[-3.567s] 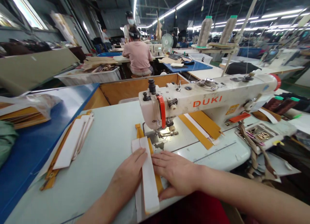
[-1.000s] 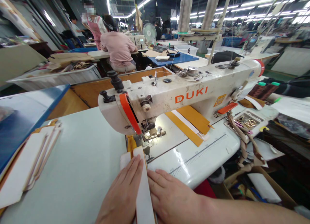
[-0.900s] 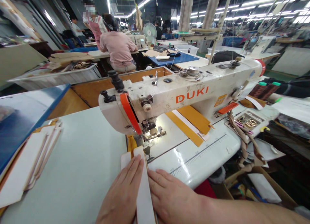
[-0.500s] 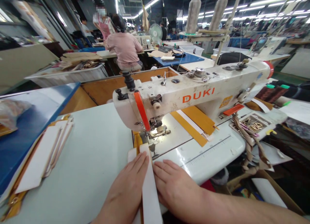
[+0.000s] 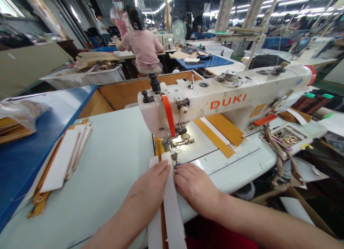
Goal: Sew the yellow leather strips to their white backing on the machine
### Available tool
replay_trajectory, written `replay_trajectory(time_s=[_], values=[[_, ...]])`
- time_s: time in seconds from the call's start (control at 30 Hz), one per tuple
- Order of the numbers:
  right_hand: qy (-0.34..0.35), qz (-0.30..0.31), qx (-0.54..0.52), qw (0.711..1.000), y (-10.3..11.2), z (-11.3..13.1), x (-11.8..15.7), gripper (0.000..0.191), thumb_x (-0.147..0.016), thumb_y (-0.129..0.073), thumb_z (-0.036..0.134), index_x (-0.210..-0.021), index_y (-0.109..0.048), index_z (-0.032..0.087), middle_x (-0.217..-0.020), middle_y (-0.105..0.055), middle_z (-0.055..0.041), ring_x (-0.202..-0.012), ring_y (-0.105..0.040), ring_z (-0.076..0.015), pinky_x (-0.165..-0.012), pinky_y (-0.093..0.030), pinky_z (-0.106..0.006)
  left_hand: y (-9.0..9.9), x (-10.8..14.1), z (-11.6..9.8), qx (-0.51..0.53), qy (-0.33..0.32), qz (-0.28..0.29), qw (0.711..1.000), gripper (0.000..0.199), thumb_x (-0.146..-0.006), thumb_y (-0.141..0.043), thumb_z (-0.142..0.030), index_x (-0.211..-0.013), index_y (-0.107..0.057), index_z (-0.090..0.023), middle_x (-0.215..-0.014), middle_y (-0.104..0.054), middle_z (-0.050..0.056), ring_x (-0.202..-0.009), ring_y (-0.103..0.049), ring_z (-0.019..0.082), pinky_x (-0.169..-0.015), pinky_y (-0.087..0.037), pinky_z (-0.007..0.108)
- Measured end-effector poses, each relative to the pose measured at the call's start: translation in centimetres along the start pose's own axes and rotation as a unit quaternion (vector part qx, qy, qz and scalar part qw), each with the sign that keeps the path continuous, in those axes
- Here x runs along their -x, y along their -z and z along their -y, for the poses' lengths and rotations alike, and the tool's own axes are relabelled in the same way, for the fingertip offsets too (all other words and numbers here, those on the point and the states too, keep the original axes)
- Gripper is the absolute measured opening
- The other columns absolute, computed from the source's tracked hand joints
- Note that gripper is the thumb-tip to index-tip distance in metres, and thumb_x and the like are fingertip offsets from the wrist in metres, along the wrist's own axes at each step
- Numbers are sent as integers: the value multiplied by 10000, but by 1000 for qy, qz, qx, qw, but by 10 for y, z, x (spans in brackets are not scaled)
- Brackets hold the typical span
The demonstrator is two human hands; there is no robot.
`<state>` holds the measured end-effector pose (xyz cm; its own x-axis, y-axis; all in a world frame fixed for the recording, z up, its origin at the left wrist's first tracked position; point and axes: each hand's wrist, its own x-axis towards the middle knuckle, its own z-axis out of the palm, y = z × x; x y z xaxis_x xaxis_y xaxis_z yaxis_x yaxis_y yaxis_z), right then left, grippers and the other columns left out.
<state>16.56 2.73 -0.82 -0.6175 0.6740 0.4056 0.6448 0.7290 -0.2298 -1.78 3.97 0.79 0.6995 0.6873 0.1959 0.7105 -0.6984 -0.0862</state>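
Note:
A zipper piece [image 5: 172,209] with white backing strips on both sides of a mustard zipper tape runs from the bottom edge toward the presser foot [image 5: 182,139] of a white sewing machine [image 5: 228,98]. My left hand [image 5: 150,182] lies flat across it, fingers stretched forward and tips on the right-hand white strip. Along the strip's right edge rests my right hand [image 5: 195,186], palm down, its fingers extended and touching the edge. The mustard end of the tape [image 5: 159,145] lies just left of the foot. Whether the needle is in the material cannot be made out.
A stack of similar white-backed zipper pieces [image 5: 60,159] lies on the left of the table. Mustard strips [image 5: 219,132] sit under the machine arm. A small parts tray [image 5: 290,136] is at the right. Beyond, a person in pink [image 5: 143,46] sits working.
The camera view has shifted, so the machine and table appear farther right and slightly higher. Both hands stay on the zipper piece, and more of its lower end shows.

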Motion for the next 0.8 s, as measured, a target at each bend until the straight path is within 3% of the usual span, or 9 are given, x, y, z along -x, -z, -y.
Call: replay_trajectory(time_s=[0.13,0.3,0.53,0.8], values=[[-8,-20,-4,1000,0,-2,-6,113,-939,-516,147,-874,-605,123,-867,-619,-68,-826,-557,-208,-820,-485,-337,6,1,-3,-3,13,-14,1000,429,-859,-311,-56,-1169,-608,-40,-1190,-670,162,-1141,-613,226,-981,-499,357],[85,-13,-3,996,3,-10,-11,197,-974,-458,151,-862,-617,123,-943,-649,-84,-925,-569,-191,-911,-461,-326,0,3,-2,32,42,3,999,443,-862,-326,-71,-1215,-590,-107,-1242,-647,123,-1186,-581,209,-1017,-476,381],[182,-10,26,983,1,-24,-18,249,-969,-446,150,-772,-598,153,-817,-636,-48,-820,-576,-180,-844,-477,-316,-1,6,-5,1,33,-18,999,417,-885,-321,-91,-1207,-585,-69,-1235,-644,158,-1170,-592,224,-982,-502,376],[221,-4,51,974,4,-52,-34,225,-960,-462,143,-776,-591,150,-819,-641,-38,-817,-593,-176,-817,-476,-300,-12,-14,1,-26,46,-59,997,418,-884,-307,-68,-1170,-612,-53,-1208,-659,163,-1158,-600,231,-983,-498,371]])
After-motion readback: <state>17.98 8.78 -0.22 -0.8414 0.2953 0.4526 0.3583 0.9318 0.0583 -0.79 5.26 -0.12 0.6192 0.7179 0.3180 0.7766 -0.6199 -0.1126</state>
